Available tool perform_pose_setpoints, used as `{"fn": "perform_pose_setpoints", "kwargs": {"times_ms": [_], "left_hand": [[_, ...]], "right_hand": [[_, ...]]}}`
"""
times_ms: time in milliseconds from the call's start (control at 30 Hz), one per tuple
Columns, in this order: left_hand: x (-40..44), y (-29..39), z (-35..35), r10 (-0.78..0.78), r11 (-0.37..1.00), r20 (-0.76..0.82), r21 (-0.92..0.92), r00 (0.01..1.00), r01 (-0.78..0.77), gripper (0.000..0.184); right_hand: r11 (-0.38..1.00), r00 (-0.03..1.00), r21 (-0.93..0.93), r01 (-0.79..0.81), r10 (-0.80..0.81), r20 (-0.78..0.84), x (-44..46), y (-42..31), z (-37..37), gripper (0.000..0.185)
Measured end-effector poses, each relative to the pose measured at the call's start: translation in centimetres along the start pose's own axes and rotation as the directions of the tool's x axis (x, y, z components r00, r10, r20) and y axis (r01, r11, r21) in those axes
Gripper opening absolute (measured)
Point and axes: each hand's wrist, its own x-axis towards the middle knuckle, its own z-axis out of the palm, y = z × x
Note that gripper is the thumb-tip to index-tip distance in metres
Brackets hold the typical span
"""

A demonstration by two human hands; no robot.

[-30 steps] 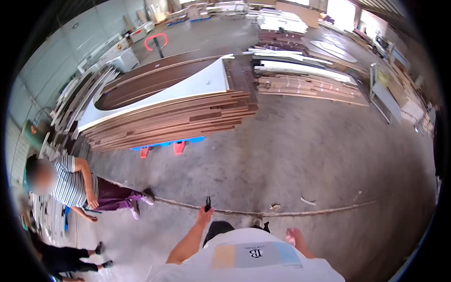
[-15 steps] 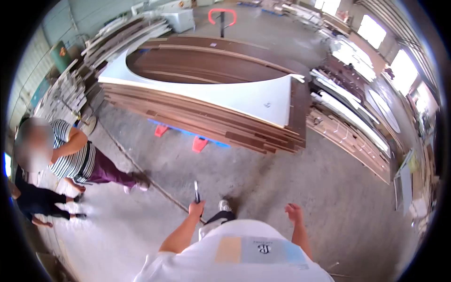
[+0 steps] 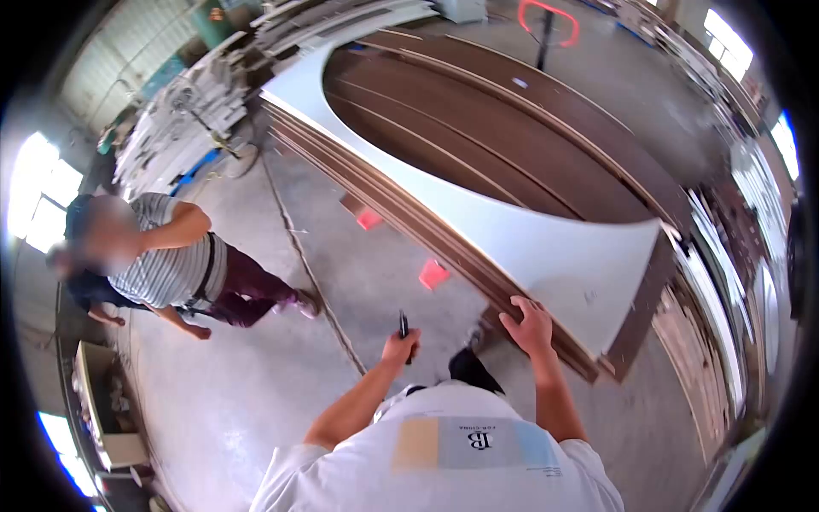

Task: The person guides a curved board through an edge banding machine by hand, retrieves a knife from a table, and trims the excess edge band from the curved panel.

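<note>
- The dark tool [image 3: 404, 325] is in the left hand [image 3: 401, 346], upright in front of the body and well apart from the boards; its exact kind is too small to tell.
- The left fingers are curled narrow around it. A firm, low grip with the tip pointing away from the body would seem safest while walking.
- The right hand [image 3: 532, 328] is at the near edge of the stack, fingers spread wide and holding nothing; whether they press on the edge, I cannot tell.
- A flat, light palm should serve better there than sliding fingertips, since raw edges may splinter.
- The white board [image 3: 589, 269], cut in a deep curve, lies on top of the brown boards [image 3: 478, 124]; its narrow parts probably want gentle handling.
- Red blocks [image 3: 433, 274] jut out low beneath the stack, so feet need care on the floor [image 3: 213, 401].
- A person in a striped shirt [image 3: 175, 266] stands to the left, well apart.
</note>
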Motion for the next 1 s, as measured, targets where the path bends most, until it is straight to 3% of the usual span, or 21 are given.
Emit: {"fn": "perform_pose_setpoints", "kwargs": {"times_ms": [67, 200, 333, 433, 600, 700, 833, 1000], "left_hand": [[1.1, 2.3, 0.0, -0.054, 0.998, -0.127, -0.014, 0.990, 0.053, 0.026], [2.5, 6.6, -0.5, -0.016, 0.997, -0.181, -0.076, 0.983, 0.003, 0.027], [4.4, 12.1, -0.1, -0.049, 0.963, -0.232, -0.269, 0.971, -0.016, 0.025], [8.0, 15.7, -0.1, 0.008, 0.937, -0.226, -0.339, 0.974, -0.087, 0.023], [17.0, 23.5, -2.8, -0.063, 0.937, -0.149, -0.349, 0.987, 0.007, 0.023], [23.9, 28.1, -5.6, 0.011, 0.948, -0.064, -0.316, 0.998, -0.031, 0.024], [28.8, 36.5, -6.9, 0.093, 0.917, -0.060, -0.383, 0.994, -0.109, 0.024], [35.2, 40.9, -9.1, 0.077, 0.888, -0.058, -0.450, 0.995, -0.095, 0.027]], "right_hand": [[0.997, 0.999, -0.055, 0.048, -0.047, 0.011, 8.1, -0.3, 1.6, 0.057], [0.968, 0.972, -0.085, 0.234, -0.236, -0.005, 20.0, -1.9, 4.9, 0.074], [0.961, 0.957, -0.197, 0.194, -0.141, 0.254, 27.6, -3.6, 8.9, 0.101], [0.939, 0.963, -0.273, 0.208, -0.148, 0.225, 31.0, -6.6, 10.0, 0.100], [0.923, 0.976, -0.336, 0.187, -0.137, 0.168, 33.9, -9.8, 11.6, 0.107], [0.913, 0.963, -0.405, 0.052, 0.060, 0.261, 35.3, -12.1, 12.7, 0.109], [0.859, 0.906, -0.512, -0.010, 0.224, 0.358, 36.8, -13.0, 13.5, 0.105], [0.864, 0.924, -0.502, 0.024, 0.173, 0.341, 37.6, -14.0, 12.4, 0.100]]}}
